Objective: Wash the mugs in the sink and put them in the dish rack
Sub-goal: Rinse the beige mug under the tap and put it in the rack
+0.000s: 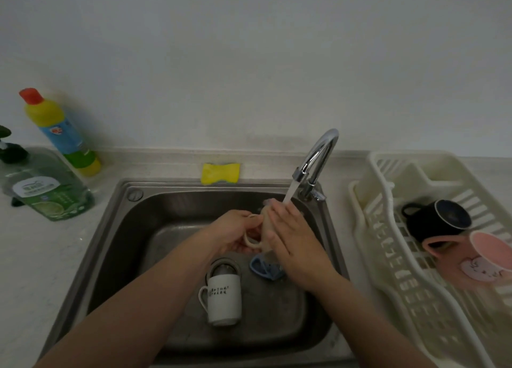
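Note:
Over the steel sink (110, 245) I hold a cream mug (253, 241) under running water from the tap (318, 157). My left hand (235, 233) grips its handle. My right hand (293, 237) lies across the mug's body with fingers mostly straight and hides most of it. A white mug with dark lettering (223, 298) lies on the sink floor beside the drain. A blue mug (266, 269) lies partly hidden under my right hand. In the cream dish rack (388, 256) at the right lie a black mug (437, 220) and a pink mug (476, 259).
A yellow sponge (220, 173) sits on the ledge behind the sink. At the left stand a yellow and blue bottle with a red cap (59, 132) and a green soap pump bottle (47, 190). A pale counter (41, 256) surrounds the sink.

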A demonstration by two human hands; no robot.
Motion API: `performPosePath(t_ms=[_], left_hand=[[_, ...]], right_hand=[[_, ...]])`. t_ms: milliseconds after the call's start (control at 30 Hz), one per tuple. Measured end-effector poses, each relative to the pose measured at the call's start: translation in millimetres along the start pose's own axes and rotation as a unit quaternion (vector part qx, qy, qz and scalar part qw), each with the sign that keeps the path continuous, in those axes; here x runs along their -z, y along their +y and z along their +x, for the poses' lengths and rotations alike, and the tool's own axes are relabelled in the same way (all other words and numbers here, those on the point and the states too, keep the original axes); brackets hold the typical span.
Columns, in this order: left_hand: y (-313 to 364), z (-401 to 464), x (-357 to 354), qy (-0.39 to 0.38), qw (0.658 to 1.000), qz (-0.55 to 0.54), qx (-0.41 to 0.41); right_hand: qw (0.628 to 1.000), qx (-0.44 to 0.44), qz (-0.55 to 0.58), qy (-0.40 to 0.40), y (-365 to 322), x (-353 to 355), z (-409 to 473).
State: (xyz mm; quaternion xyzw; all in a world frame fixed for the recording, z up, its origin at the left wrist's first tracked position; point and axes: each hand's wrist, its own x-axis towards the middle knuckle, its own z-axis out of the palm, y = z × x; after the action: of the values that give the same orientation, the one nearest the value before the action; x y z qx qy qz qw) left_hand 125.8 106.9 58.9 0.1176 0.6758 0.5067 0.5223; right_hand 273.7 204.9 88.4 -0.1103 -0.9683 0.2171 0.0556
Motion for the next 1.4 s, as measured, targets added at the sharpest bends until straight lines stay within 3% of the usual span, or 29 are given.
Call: performPosePath(t_ms=[133, 267, 433, 533, 700, 733, 867, 967, 1133, 1300, 1400], left_hand=[[0.4, -0.6, 4.5, 0.013, 1.000, -0.002, -0.001], [0.7, -0.4, -0.8, 0.006, 1.000, 0.021, -0.010], [-1.0, -2.0, 10.0, 0.011, 1.000, 0.016, -0.013], [-1.8, -3.6, 7.9, 0.016, 1.000, -0.003, -0.013], [-0.6, -6.2, 20.2, 0.044, 0.998, -0.035, -0.015], [-1.3, -7.1, 20.5, 0.039, 0.999, -0.026, -0.016], [-1.6, -5.3, 12.2, 0.038, 0.999, -0.011, -0.022], [1.8, 1.4, 10.9, 0.040, 0.999, -0.013, -0.025], [6.6, 8.9, -18.3, -0.008, 0.999, -0.004, -0.033], [3.7, 15.3, -14.8, -0.004, 1.000, 0.007, -0.030], [3.4, 9.8, -10.1, 0.008, 0.999, 0.023, -0.035]], right_hand=[[0.994, 0.061, -0.010, -0.085, 4.7, -3.2, -24.7], [1.000, 0.006, 0.023, -0.014, 12.3, 2.1, 2.9], [0.997, 0.061, 0.020, -0.054, 7.3, -9.5, -21.0], [0.998, -0.006, 0.063, -0.007, 13.6, -5.3, 4.7], [0.996, 0.012, 0.061, -0.059, -1.3, -22.9, -25.9], [0.995, 0.004, 0.091, -0.044, 1.0, -23.9, -22.8], [0.946, -0.182, 0.267, 0.009, 3.8, -14.5, 3.7], [0.979, -0.122, 0.162, -0.026, -12.3, -18.4, -25.6], [0.993, -0.109, 0.042, 0.015, 19.0, -3.4, -9.1], [0.999, -0.020, -0.007, -0.038, 14.4, -10.5, -37.2], [0.998, -0.059, 0.005, -0.022, 20.7, -8.1, -8.1]])
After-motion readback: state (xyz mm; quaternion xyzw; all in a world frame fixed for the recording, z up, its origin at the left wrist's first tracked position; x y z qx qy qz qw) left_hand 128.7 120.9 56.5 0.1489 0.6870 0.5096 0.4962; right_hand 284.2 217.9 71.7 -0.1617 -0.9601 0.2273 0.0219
